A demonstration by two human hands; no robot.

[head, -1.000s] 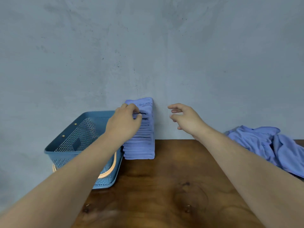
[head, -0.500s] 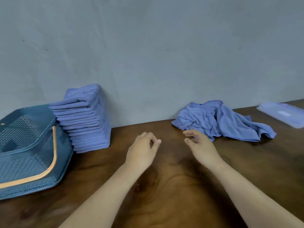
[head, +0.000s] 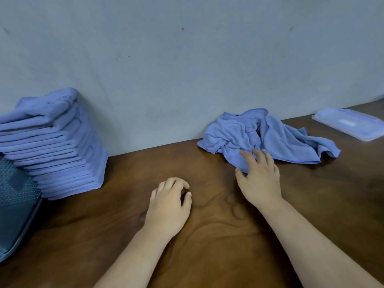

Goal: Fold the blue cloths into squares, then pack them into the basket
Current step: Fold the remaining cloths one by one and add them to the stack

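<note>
A tall stack of folded blue cloths [head: 56,146] stands at the left against the wall. Beside it, at the left edge, only a corner of the dark blue basket [head: 14,204] shows. A crumpled heap of unfolded blue cloths [head: 268,136] lies at the back right of the table. My right hand [head: 258,179] lies with spread fingers on the near edge of that heap. My left hand [head: 169,204] hovers over the bare wood in the middle, fingers loosely curled, holding nothing.
The brown wooden table [head: 207,246] runs up to a grey wall [head: 187,59]. A flat translucent plastic lid [head: 349,125] lies at the far right.
My view swung right, so the stack and basket slid left. My left hand left the folded stack and came to the table's middle. My right hand reached forward onto the crumpled heap.
</note>
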